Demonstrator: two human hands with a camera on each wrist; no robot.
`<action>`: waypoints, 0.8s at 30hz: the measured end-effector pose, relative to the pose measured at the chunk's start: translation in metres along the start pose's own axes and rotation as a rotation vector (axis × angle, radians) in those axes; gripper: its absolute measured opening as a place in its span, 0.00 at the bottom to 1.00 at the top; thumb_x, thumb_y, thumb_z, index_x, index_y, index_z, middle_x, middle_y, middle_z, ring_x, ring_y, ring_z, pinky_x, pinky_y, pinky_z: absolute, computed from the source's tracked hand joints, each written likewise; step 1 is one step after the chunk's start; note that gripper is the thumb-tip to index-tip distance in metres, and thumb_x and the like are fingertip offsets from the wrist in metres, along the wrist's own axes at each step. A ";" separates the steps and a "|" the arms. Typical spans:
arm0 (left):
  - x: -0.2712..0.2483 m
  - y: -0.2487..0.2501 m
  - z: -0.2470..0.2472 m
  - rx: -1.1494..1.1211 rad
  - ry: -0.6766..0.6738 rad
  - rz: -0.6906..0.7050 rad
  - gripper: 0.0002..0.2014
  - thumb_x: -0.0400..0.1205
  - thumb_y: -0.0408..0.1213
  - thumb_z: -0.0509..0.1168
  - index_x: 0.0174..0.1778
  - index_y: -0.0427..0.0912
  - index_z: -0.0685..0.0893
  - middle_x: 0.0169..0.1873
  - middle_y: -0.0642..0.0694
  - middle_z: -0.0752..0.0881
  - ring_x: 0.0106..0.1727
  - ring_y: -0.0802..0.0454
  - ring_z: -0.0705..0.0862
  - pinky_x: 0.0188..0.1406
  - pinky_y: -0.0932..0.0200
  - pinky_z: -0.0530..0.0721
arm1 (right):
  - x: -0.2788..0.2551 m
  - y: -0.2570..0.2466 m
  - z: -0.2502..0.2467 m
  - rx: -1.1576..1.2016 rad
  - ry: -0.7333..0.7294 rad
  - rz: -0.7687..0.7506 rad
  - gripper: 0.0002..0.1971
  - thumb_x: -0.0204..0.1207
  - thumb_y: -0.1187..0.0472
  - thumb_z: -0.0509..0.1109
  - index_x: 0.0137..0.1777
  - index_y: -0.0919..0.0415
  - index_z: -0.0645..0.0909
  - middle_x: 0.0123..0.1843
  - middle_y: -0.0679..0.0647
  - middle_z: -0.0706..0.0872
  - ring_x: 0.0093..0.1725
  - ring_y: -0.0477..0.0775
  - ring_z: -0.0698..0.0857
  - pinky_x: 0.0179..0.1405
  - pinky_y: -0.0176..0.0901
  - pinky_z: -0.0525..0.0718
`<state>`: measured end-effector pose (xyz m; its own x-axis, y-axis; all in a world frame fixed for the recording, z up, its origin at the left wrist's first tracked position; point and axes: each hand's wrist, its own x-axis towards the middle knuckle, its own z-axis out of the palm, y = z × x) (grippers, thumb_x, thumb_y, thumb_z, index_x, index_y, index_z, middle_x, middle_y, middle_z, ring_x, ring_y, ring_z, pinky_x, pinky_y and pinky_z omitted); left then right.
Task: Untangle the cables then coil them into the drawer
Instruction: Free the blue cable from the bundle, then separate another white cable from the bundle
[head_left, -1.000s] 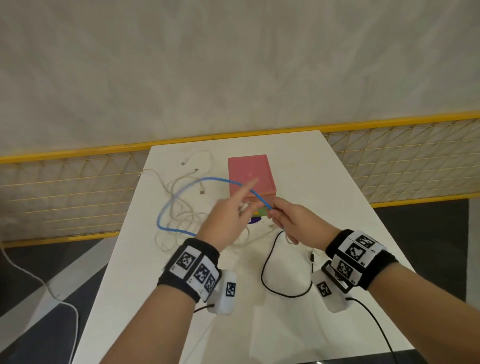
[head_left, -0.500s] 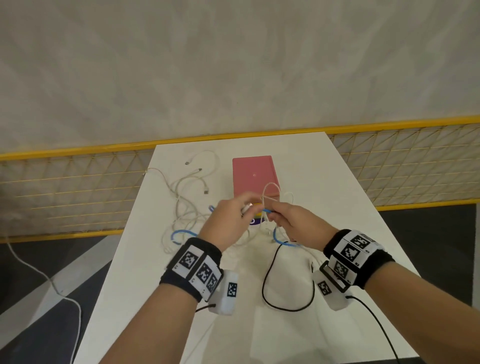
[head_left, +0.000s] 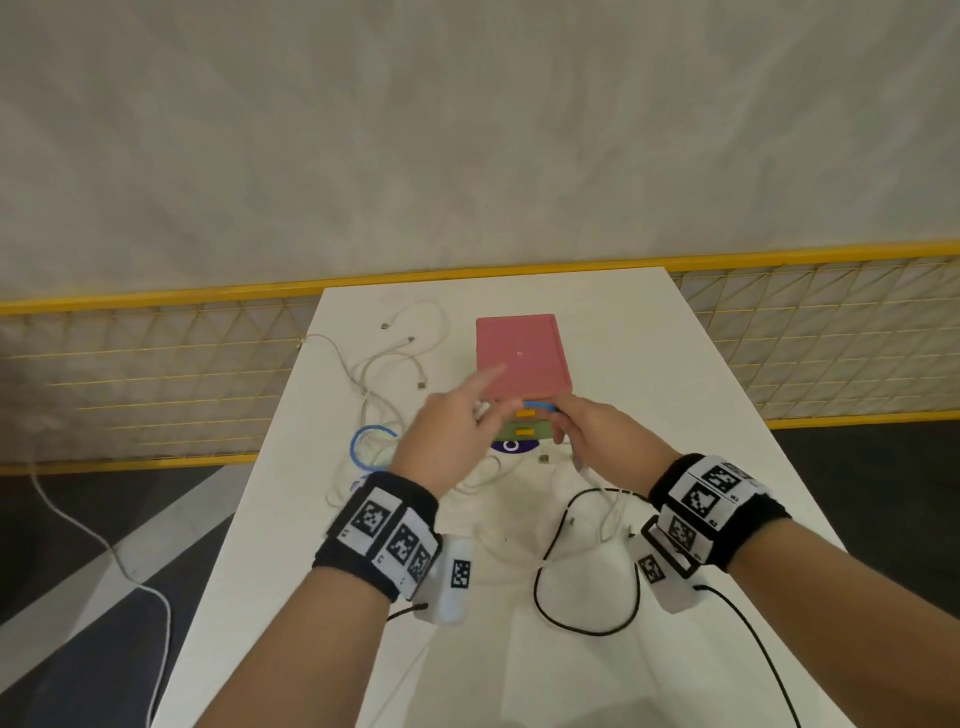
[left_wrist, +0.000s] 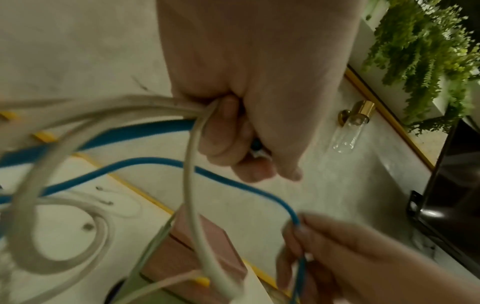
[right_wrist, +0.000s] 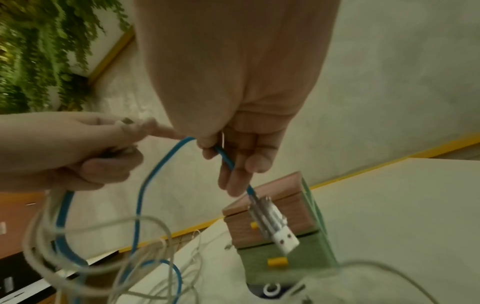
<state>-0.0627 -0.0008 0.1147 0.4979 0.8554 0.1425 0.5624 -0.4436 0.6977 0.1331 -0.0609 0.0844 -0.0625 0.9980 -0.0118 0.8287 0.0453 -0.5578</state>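
A blue cable (head_left: 539, 405) runs between my two hands above the table, just in front of the small drawer unit (head_left: 519, 353) with its pink top and green drawer. My left hand (head_left: 467, 415) grips the blue cable (left_wrist: 155, 162) together with some white cables (left_wrist: 192, 185); its index finger points forward. My right hand (head_left: 566, 421) pinches the blue cable (right_wrist: 223, 156) near its white USB plug (right_wrist: 283, 238), which hangs below the fingers. A blue loop (head_left: 363, 441) lies among the white cable tangle (head_left: 374, 374) on the left.
A black cable (head_left: 587, 629) loops on the white table (head_left: 649, 364) near my right wrist. A yellow mesh railing (head_left: 156, 364) runs behind the table. A white cord (head_left: 104, 545) trails on the floor at the left.
The wide blue loop that stretched over the table has been drawn in to a small loop. Both hands have moved forward to the drawer unit's front, and my left index finger points out again.
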 end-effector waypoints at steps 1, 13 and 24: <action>-0.001 0.001 0.008 0.011 -0.048 -0.002 0.16 0.84 0.53 0.64 0.66 0.55 0.81 0.23 0.57 0.75 0.25 0.61 0.74 0.32 0.60 0.77 | 0.002 -0.002 0.000 -0.007 0.019 -0.023 0.09 0.85 0.57 0.50 0.53 0.55 0.71 0.42 0.58 0.84 0.34 0.59 0.83 0.40 0.56 0.84; 0.001 -0.029 -0.009 -0.051 0.171 -0.123 0.12 0.83 0.49 0.66 0.58 0.50 0.80 0.23 0.49 0.75 0.26 0.48 0.74 0.29 0.55 0.74 | 0.040 -0.016 -0.020 -0.049 0.026 -0.090 0.07 0.81 0.66 0.61 0.44 0.62 0.79 0.40 0.60 0.82 0.38 0.58 0.78 0.41 0.48 0.76; -0.011 -0.049 -0.010 -0.137 0.310 -0.167 0.22 0.85 0.46 0.63 0.75 0.52 0.68 0.23 0.48 0.73 0.26 0.51 0.73 0.34 0.48 0.79 | 0.059 -0.022 0.002 -0.127 -0.282 -0.041 0.07 0.80 0.62 0.62 0.49 0.57 0.82 0.48 0.49 0.86 0.49 0.56 0.85 0.48 0.44 0.82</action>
<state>-0.1023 0.0147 0.0861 0.1714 0.9626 0.2099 0.5150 -0.2692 0.8138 0.1104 -0.0032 0.0944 -0.2345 0.9443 -0.2308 0.8840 0.1084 -0.4548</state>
